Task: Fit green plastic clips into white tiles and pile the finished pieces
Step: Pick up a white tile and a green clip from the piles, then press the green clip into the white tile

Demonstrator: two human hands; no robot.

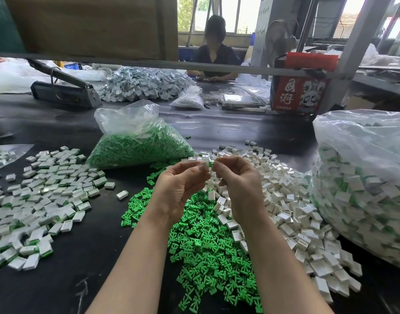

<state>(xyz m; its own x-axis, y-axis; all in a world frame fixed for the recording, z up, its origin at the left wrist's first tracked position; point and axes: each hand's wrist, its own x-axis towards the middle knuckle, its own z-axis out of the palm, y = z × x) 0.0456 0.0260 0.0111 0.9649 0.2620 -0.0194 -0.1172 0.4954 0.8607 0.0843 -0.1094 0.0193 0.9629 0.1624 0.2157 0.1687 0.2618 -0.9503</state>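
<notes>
Above a black worktable (65,268), over loose green clips (208,245) and white tiles (291,214), the left hand (178,189) and right hand (237,182) meet fingertip to fingertip, pinching a small white tile (204,163), apparently with a green clip at its edge. Finished pieces (42,196) lie piled left; a bag of clips (137,143) sits beyond.

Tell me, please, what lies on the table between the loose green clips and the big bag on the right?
The head view shows a heap of empty white tiles between the green clips and the big bag.
</notes>
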